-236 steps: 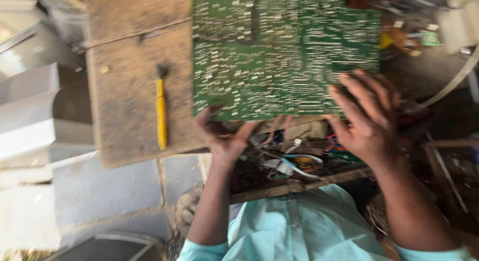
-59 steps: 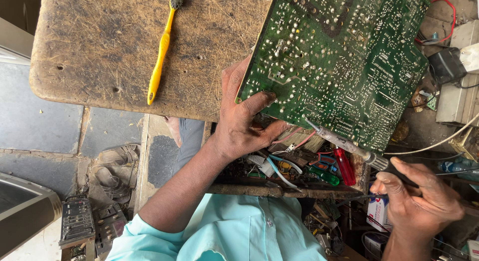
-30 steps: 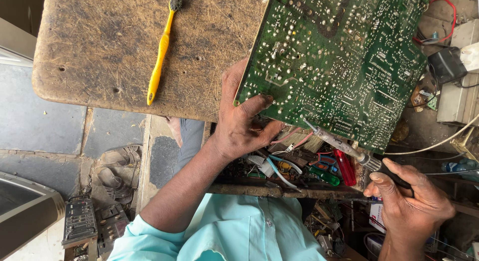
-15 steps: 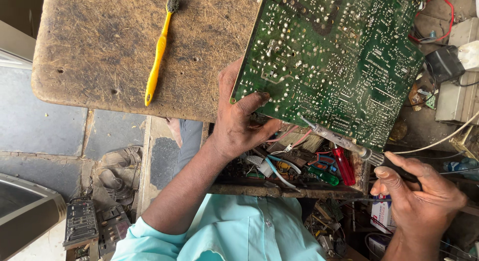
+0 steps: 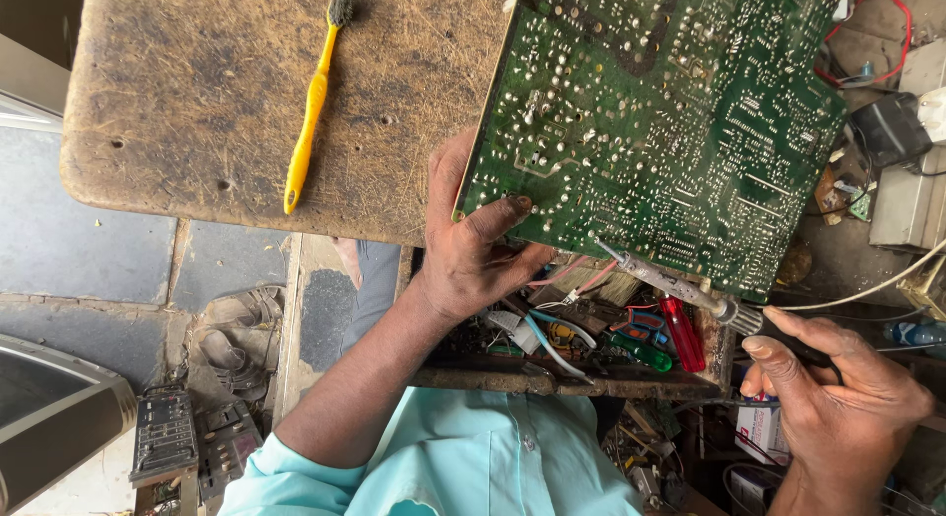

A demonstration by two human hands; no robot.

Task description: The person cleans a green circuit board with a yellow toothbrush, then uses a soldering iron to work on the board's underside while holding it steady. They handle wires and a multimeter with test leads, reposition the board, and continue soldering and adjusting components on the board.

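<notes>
A large green circuit board (image 5: 670, 112) lies solder side up at the right end of a worn wooden table (image 5: 197, 112). My left hand (image 5: 473, 245) grips the board's near left corner, thumb pressed on its top. A soldering iron (image 5: 680, 289) is held in my right hand (image 5: 838, 403) at the lower right. Its metal tip touches the board's near edge.
A yellow-handled brush (image 5: 310, 107) lies on the table to the left. An open drawer (image 5: 591, 334) under the board holds screwdrivers, wires and small parts. Black adapters and a grey box (image 5: 902, 132) sit at the far right. Sandals and old devices (image 5: 187, 437) lie on the floor.
Earlier both hands held the board flat; since then my right hand took up the soldering iron. In the last second the board tilted slightly and the iron's tip stayed at its near edge.
</notes>
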